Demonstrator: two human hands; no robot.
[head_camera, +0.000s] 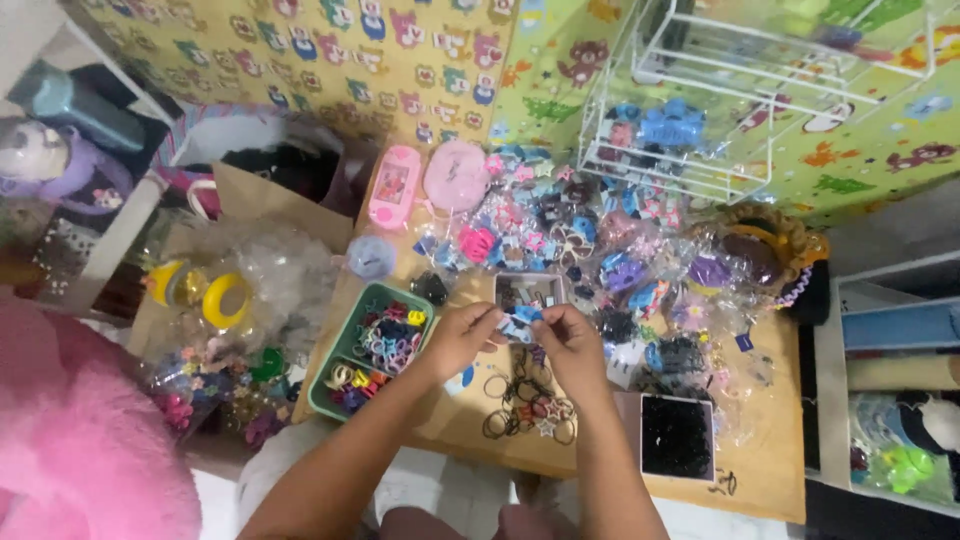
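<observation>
My left hand and my right hand meet over a low wooden table, both pinching a small blue hair clip between their fingertips. Just beyond them sits a small open box of clips. Under my hands lie several loose hair ties and star-shaped rings. A green tray of colourful hair ties is next to my left hand.
A heap of bagged hair accessories covers the far side of the table. A box of black hair ties, a pink toy console, a white wire rack and a pink fluffy thing surround the spot.
</observation>
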